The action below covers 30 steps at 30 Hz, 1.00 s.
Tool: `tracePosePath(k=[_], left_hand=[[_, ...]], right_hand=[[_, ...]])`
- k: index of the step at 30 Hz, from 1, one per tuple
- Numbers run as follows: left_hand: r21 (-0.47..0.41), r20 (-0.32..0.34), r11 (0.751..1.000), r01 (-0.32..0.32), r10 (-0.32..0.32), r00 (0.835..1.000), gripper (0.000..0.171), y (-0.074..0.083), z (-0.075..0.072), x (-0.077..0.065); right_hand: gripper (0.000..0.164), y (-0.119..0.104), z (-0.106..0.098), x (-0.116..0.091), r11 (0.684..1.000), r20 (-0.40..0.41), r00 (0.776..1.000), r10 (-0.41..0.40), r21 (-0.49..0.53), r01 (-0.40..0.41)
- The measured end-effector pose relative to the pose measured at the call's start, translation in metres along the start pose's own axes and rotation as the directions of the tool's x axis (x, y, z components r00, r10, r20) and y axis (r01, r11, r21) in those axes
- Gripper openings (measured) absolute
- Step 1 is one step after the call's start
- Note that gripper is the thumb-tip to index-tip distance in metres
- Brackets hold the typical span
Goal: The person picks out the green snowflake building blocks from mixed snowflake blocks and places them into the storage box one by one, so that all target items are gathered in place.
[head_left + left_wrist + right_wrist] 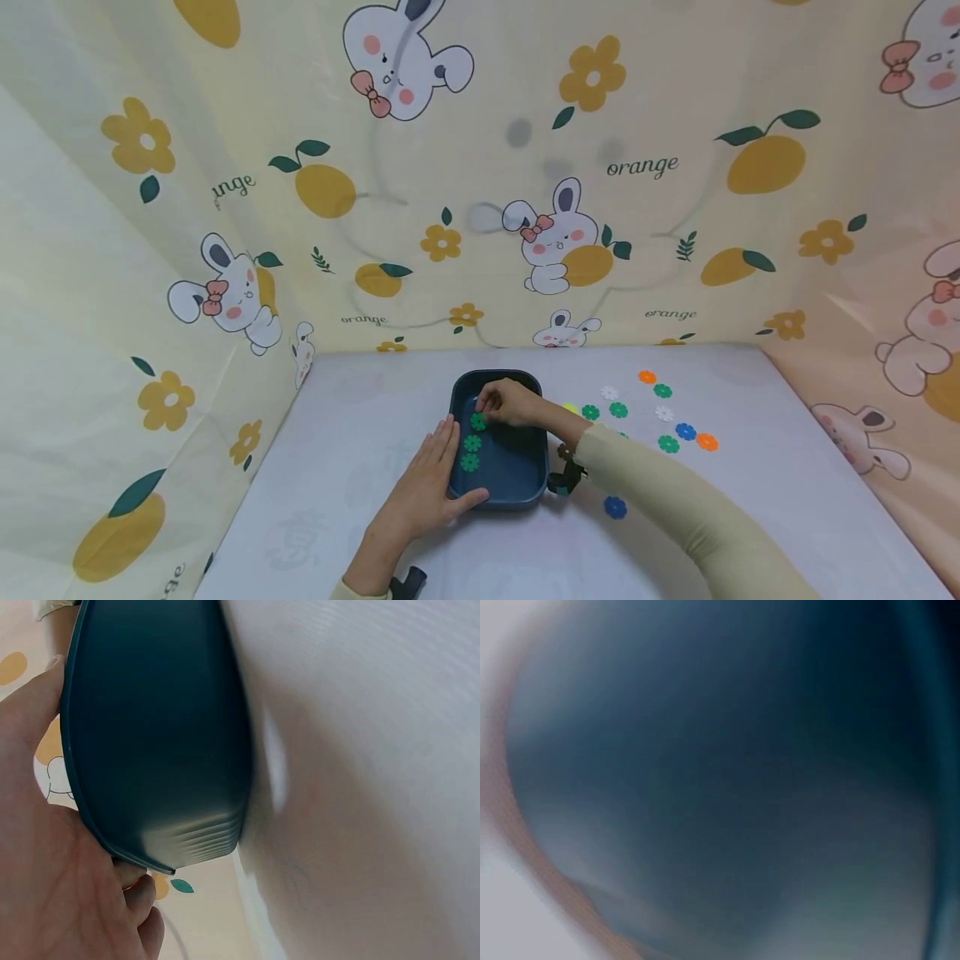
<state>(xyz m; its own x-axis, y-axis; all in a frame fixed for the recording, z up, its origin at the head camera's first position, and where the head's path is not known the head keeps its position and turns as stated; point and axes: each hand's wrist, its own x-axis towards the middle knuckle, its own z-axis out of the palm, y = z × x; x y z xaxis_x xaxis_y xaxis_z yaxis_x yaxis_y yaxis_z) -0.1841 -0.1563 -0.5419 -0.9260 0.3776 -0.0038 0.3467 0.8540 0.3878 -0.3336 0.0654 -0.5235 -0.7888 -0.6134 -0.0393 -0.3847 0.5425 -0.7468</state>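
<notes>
A dark blue tray (510, 475) with raised walls sits on the table. Inside it, green flower-shaped plastic pieces lie in a line along the left side, one green piece (470, 462) nearest me and another green piece (472, 443) just beyond. My right hand (512, 404) reaches over the tray's right wall, curled fingertips at the edge of the farthest green flower-shaped piece (478, 422). Along the tray's left rim lie the straight fingers of my left hand (426, 479), its thumb on the near rim. The right wrist view is blurred and hides the right fingertips.
Right of the tray, loose flower-shaped pieces are scattered on the white table (337, 450), among them an orange piece (707, 442), a blue piece (615, 507) and a white piece (664, 413). A patterned cloth (480, 167) surrounds the table at the back and sides.
</notes>
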Motion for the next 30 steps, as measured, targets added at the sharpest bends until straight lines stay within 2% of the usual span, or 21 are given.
tracePosePath(k=[15,21,25,30], left_hand=[[0.001,0.012,1.000,0.005,-0.005,1.000,0.117,0.002,-0.001,0.000],[-0.005,0.010,1.000,0.011,-0.011,1.000,0.118,0.002,-0.002,0.000],[-0.007,0.005,1.000,0.011,-0.011,1.000,0.117,0.003,-0.003,0.000],[-0.007,-0.011,1.000,-0.003,0.003,1.000,0.116,0.002,-0.003,-0.001]], right_hand=[[0.011,0.007,0.007,0.005,1.000,0.014,1.000,-0.006,0.010,0.005],[0.011,0.004,0.005,0.002,0.998,0.001,1.000,-0.028,-0.048,0.028],[0.010,0.002,-0.002,-0.006,0.995,-0.008,0.998,-0.063,-0.076,0.062],[0.012,-0.001,-0.024,-0.024,0.993,-0.045,0.993,-0.112,-0.040,0.111]])
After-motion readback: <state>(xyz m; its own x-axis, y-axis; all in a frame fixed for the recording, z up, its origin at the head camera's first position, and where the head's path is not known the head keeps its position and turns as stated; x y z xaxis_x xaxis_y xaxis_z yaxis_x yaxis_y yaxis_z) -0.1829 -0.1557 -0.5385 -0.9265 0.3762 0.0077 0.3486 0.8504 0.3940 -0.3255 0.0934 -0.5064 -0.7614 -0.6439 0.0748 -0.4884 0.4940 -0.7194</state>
